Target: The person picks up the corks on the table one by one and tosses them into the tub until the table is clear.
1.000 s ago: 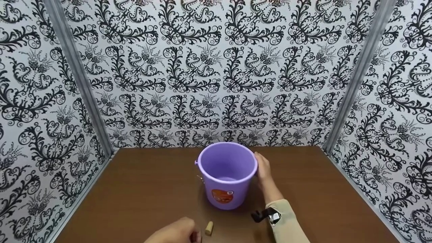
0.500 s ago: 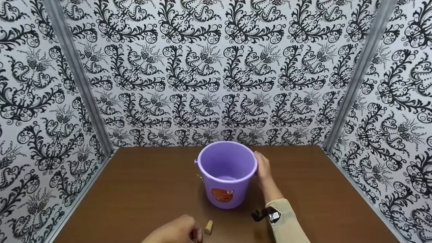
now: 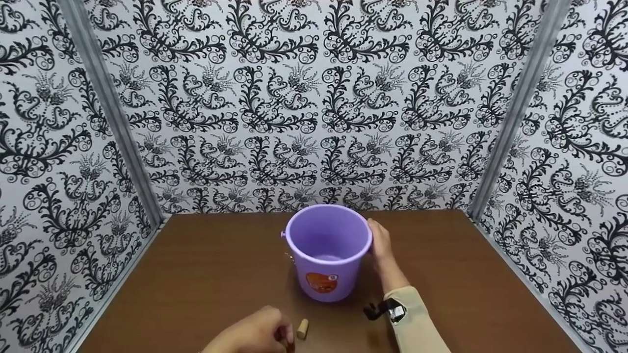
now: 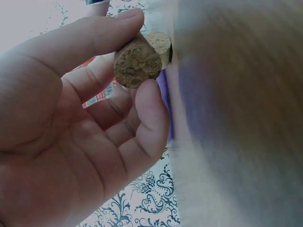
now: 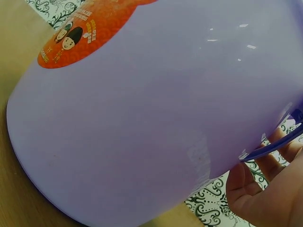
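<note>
My left hand [image 3: 257,331] is low in the head view, just left of a cork stopper [image 3: 302,329] on the brown table. Between its thumb and fingers it pinches another cork stopper [image 4: 137,64], whose speckled round end faces the left wrist camera. The first cork shows partly behind it there. A purple bucket [image 3: 324,274] with an orange label stands upright, its mouth towards me and its inside bare. At the bucket's right side, below the rim, my right hand [image 3: 381,245] holds on. In the right wrist view its fingers are around the dark purple handle [image 5: 274,144], partly hidden.
The brown table [image 3: 206,274] runs back to a black-and-white patterned wall [image 3: 294,122]. Similar side walls with grey metal posts [image 3: 510,108] close in left and right. A black wrist mount [image 3: 385,310] sits on the right sleeve.
My left hand has risen slightly and turned a little beside the cork on the table. My right hand stays at the bucket, which has not moved on the table.
</note>
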`<state>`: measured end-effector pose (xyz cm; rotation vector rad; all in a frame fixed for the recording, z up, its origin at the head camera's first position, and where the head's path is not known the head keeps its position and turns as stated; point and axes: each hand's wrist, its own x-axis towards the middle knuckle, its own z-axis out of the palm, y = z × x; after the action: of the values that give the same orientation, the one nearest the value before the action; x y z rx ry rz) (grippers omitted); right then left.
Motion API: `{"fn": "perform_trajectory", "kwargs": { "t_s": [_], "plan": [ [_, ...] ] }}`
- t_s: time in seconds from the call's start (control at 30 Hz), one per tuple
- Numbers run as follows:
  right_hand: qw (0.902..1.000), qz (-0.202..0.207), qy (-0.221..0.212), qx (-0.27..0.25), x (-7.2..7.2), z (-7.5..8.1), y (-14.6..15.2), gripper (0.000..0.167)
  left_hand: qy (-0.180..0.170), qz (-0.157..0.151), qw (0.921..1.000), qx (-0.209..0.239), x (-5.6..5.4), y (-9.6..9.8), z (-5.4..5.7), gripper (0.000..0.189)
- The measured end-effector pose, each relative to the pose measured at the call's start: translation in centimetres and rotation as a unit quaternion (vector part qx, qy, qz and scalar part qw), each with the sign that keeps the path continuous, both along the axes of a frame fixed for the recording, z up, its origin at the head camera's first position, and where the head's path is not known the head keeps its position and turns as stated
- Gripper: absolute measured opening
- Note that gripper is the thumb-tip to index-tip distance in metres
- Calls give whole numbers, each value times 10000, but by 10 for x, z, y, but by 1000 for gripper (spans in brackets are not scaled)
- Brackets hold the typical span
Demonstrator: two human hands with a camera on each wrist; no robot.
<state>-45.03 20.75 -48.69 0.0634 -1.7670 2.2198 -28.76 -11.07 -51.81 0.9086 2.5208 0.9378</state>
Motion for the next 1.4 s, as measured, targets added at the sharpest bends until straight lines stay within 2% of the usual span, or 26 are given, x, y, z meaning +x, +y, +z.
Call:
{"fn": "perform_trajectory", "kwargs": {
  "t_s": [0.2, 0.43, 0.57, 0.77, 0.97, 1.17, 1.4],
  "plan": [
    [9997, 204, 1, -113, 1, 1, 2, 33, 785, -297, 9957, 388, -1, 0, 5, 21],
    [10000, 20, -39, -4, 2, 2, 0, 35, 781, -227, 9942, 705, -1, 2, 12, 22],
    [10000, -46, -22, 60, 0, 4, 1, 35, 1030, -189, 9922, 684, -5, 4, 17, 22],
    [9999, -86, -34, 40, 0, 4, 1, 32, 1439, -145, 9869, 713, -9, 0, 32, 20],
    [9998, 157, -105, -82, 0, 2, 1, 33, 1591, 20, 9832, 893, -12, -9, 47, 20],
    [10000, 23, -39, -1, 0, 1, 1, 33, 1726, 210, 9773, 1211, -16, -13, 59, 20],
    [9998, 201, -1, -40, 29, 27, -4, 29, 1999, 463, 9670, 1510, -19, -13, 70, 21]
  ]
}}
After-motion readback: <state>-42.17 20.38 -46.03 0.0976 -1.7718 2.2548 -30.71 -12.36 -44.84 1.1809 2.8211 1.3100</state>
